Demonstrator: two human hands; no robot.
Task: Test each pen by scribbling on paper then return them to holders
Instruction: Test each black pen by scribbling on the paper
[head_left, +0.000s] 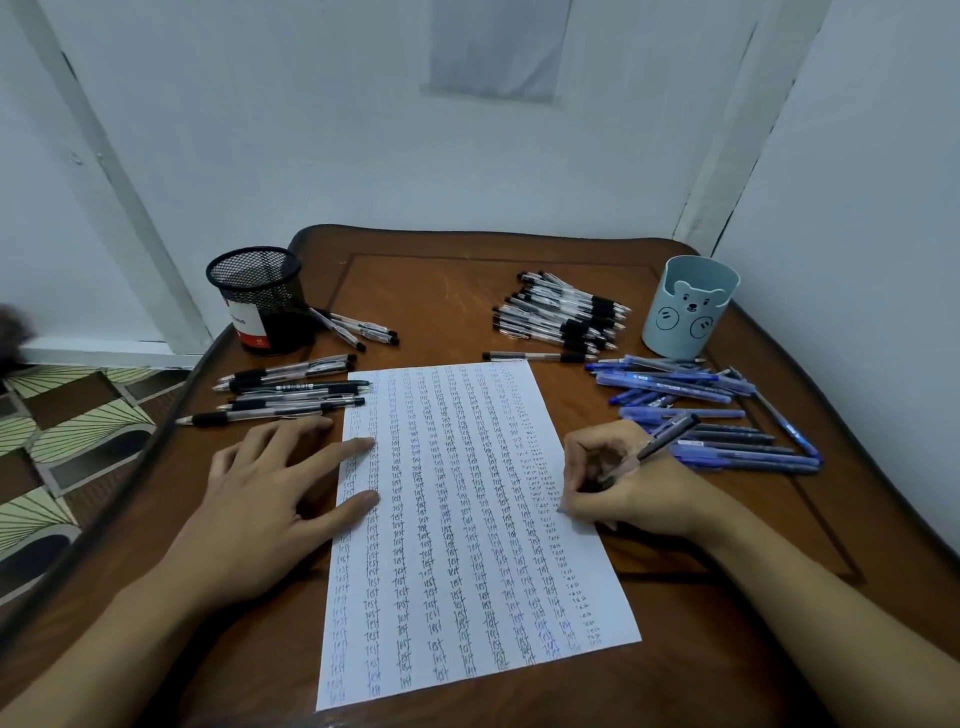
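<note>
Right hand (621, 486) grips pen (655, 448); left hand (275, 499) presses paper (467, 519).

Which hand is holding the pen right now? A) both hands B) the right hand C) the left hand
B: the right hand pinches the pen with its tip down on the paper, while the left hand lies flat, fingers on the sheet's edge.

Cool, dimmish, even light here; the white sheet of paper (467, 571) is the brightest patch. Soft shadows lie just beside the thumb of the left hand (260, 499) and under the right hand (639, 488), darker inside its curl round the black pen (667, 436). Wide-angle bending bows the rim of the brown wooden tabletop (441, 312) and the lines on the white wall (311, 130); a dark blurred shape (10, 338) smears the left edge.
</note>
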